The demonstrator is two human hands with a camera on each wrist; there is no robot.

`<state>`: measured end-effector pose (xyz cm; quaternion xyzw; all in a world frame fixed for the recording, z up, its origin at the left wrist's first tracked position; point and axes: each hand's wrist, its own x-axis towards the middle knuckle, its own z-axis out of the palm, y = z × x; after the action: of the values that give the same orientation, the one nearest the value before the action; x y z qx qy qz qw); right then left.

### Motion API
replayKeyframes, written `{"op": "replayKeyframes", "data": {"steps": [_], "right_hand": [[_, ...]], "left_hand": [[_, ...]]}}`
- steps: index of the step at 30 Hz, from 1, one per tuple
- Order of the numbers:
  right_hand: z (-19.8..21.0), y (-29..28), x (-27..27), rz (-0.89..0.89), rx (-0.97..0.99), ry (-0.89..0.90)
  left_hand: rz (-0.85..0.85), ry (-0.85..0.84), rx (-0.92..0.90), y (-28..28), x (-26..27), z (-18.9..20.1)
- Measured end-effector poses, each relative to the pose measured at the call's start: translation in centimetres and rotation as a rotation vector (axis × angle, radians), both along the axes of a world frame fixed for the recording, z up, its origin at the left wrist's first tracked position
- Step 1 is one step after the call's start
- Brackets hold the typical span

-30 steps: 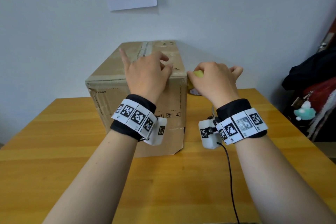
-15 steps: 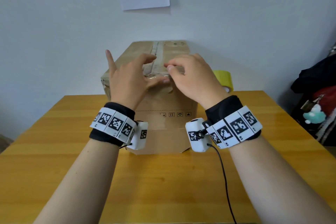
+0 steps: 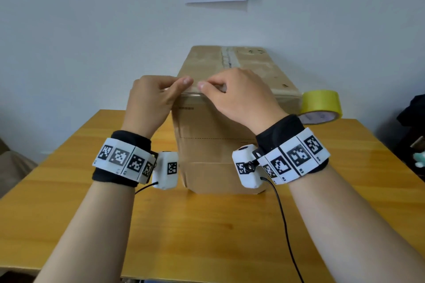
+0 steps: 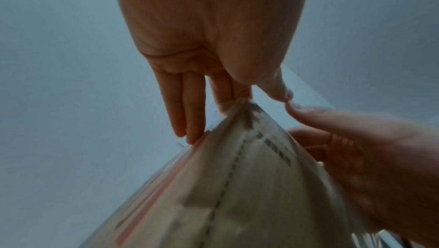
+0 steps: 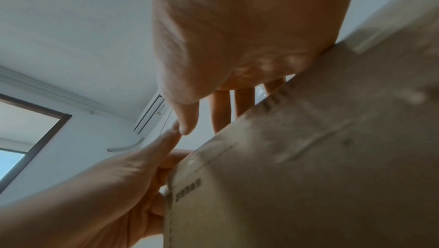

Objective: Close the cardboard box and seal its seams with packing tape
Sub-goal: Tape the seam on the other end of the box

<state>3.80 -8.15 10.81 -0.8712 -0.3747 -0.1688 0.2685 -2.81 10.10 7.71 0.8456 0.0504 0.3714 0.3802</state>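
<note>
1. The cardboard box (image 3: 226, 126) stands upright on the wooden table (image 3: 207, 232), flaps closed, directly under and in front of both hands. A strip of tape already runs down the middle seam of its top, beyond the fingertips.
2. The left hand (image 3: 151, 104) sits at the near top corner. Its fingers (image 4: 187, 113) lie straight along the top edge and its thumb presses the front face just below; nothing is clenched.
3. The right hand (image 3: 236, 99) rests beside it, fingers bent over the near top edge and thumb tip almost touching the left thumb. Whether it pinches a tape end or only presses cannot be told; glossy clear film shows along that edge.
4. The roll of tape (image 3: 322, 107) lies on the table past the right wrist, near the box's far right side, touched by neither hand.
5. Handling, as a judgement: the cardboard looks stiff yet light, so it may slide if pushed sideways. Press downward on edges and corners, where the walls give support. The tape film is thin, sticky and quick to wrinkle, so smooth it outward from the thumbs.
</note>
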Motion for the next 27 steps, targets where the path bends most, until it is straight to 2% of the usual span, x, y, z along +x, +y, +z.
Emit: {"op": "replayKeyframes", "data": {"steps": [5, 14, 19, 23, 27], "right_hand": [[0.0, 0.8, 0.2, 0.009, 0.003, 0.041], [-0.8, 0.4, 1.4, 0.135, 0.034, 0.037], [-1.0, -0.1, 1.0, 0.060, -0.140, 0.001], [-0.6, 0.0, 0.7, 0.084, -0.044, 0.032], [-0.3, 0.0, 0.7, 0.085, -0.086, 0.053]], "left_hand": [[-0.205, -0.036, -0.188, -0.7, -0.5, -0.8], [-0.305, 0.004, -0.125, 0.7, -0.5, -1.2], [-0.359, 0.035, -0.154, 1.1, -0.8, -1.0], [-0.358, -0.004, -0.185, 0.8, -0.7, -1.1], [-0.361, 0.001, -0.176, 0.8, -0.8, -0.8]]}}
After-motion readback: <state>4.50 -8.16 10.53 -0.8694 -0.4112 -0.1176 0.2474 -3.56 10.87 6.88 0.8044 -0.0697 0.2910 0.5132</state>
